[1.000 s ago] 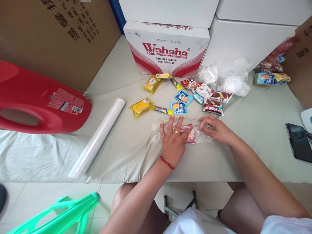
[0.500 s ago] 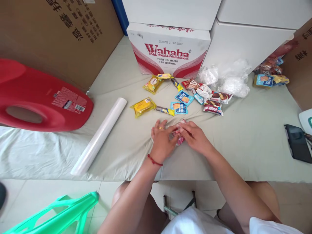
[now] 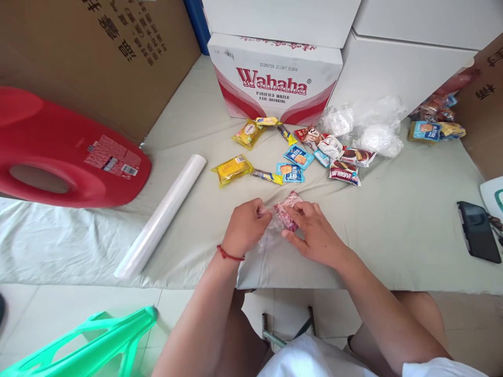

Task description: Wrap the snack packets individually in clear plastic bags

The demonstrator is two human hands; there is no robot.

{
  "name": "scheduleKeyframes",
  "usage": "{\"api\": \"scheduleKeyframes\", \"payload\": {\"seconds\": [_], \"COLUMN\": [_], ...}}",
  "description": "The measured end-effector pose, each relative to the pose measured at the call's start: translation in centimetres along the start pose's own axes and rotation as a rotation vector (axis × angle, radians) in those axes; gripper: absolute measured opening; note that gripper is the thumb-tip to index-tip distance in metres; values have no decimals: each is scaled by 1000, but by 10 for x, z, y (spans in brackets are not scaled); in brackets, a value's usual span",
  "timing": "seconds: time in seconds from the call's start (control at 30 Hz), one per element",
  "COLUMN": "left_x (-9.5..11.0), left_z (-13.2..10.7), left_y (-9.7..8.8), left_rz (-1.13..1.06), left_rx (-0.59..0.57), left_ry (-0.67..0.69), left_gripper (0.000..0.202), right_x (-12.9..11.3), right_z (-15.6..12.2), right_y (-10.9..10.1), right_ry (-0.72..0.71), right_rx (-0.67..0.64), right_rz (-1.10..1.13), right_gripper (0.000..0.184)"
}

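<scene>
A small pink-and-red patterned snack packet [image 3: 290,203] lies near the middle of the table, with crumpled clear plastic wrap [image 3: 268,236] at its left side. My left hand [image 3: 247,222], wearing a red bracelet, is closed in a fist on part of that wrap. From the right, my right hand [image 3: 314,233] grips the packet, index finger on its printed face and thumb along its lower edge. Farther back lie blue snack packets [image 3: 291,172], yellow-wrapped cakes [image 3: 232,170] and brown-and-white packets [image 3: 345,173].
A white film roll [image 3: 161,217] and a big red jug [image 3: 74,157] lie on the left. Behind the snacks stands a Wahaha carton [image 3: 275,78], with crumpled clear bags [image 3: 377,137] beside it. A phone [image 3: 477,230] rests far right; a green plastic stool [image 3: 94,343] is below.
My left hand has drawn left off the packet and closed on the clear wrap. More of the pink packet now shows under my right hand, which stays beside it.
</scene>
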State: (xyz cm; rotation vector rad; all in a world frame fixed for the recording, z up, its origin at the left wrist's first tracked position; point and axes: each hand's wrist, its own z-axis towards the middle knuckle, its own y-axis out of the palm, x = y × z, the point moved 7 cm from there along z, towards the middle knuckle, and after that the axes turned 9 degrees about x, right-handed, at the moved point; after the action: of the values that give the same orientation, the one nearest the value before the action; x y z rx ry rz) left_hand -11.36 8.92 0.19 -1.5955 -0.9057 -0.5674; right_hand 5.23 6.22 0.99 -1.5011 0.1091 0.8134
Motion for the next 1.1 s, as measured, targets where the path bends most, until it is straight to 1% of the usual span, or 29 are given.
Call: {"api": "scheduleKeyframes", "payload": {"seconds": [0.07, 0.1, 0.13, 0.2, 0.23, 0.3, 0.33, 0.37, 0.4, 0.47, 0.5, 0.53, 0.57, 0.6, 0.63, 0.67, 0.7, 0.73, 0.77, 0.83, 0.9, 1.0, 1.07, 1.1], "left_x": [3, 5, 7, 11, 13, 13, 13, 13, 13, 21, 26, 32, 36, 40, 44, 47, 50, 53, 54, 55, 54, 50, 44, 39], "left_z": [-1, -1, -2, -2, -2, -1, -1, 0, 0, -2, -5, -9, -13, -17, -20, -23, -26, -28, -29, -30, -30, -27, -22, -18], "left_y": [11, 18, 24, 35, 40, 48, 51, 52, 53, 54, 57, 61, 65, 69, 73, 78, 82, 86, 89, 93, 92, 81, 71, 65], "left_rz": [-401, -576, -721, -929, -1006, -1076, -1045, -966, -841, -505, -334, -177, -36, 90, 201, 300, 383, 447, 487, 498, 412, 127, -131, -269], "left_rx": [-129, -169, -184, -160, -138, -86, -61, -28, 6, 55, 70, 82, 93, 98, 107, 115, 119, 119, 113, 100, 83, 20, -25, -31], "left_ry": [-134, -204, -271, -367, -389, -378, -337, -271, -178, 56, 171, 267, 341, 396, 439, 478, 514, 546, 573, 604, 614, 583, 495, 419], "left_gripper": [33, 34, 32, 26, 22, 17, 18, 20, 24, 32, 36, 39, 41, 42, 43, 44, 45, 45, 45, 44, 46, 57, 56, 51], "right_x": [-5, -6, -8, -7, -5, 4, 9, 15, 21, 33, 41, 50, 60, 71, 81, 89, 94, 96, 94, 88, 85, 88, 93, 96], "right_z": [-1, -1, -1, -1, -1, -3, -5, -8, -10, -14, -15, -16, -16, -17, -16, -14, -11, -6, 1, 13, 23, 35, 41, 43], "right_y": [0, 1, 2, 2, 1, -2, -3, -3, -2, -1, 0, 2, 2, 0, -6, -14, -22, -29, -33, -32, -26, -14, -6, -2], "right_ry": [2, 2, 0, -5, 0, 30, 58, 93, 135, 252, 335, 428, 522, 603, 656, 668, 639, 579, 505, 367, 302, 313, 363, 403], "right_rx": [-9, -13, -16, -19, -19, -33, -51, -74, -94, -97, -81, -51, -3, 63, 141, 216, 275, 296, 273, 153, 42, -22, -12, 6], "right_rz": [-42, -53, -54, -13, 37, 217, 358, 529, 712, 1038, 1142, 1187, 1175, 1110, 1007, 888, 777, 690, 630, 562, 532, 566, 626, 651], "right_gripper": [62, 62, 61, 54, 49, 44, 46, 50, 55, 61, 59, 56, 52, 50, 50, 51, 51, 51, 51, 51, 51, 52, 49, 47]}}
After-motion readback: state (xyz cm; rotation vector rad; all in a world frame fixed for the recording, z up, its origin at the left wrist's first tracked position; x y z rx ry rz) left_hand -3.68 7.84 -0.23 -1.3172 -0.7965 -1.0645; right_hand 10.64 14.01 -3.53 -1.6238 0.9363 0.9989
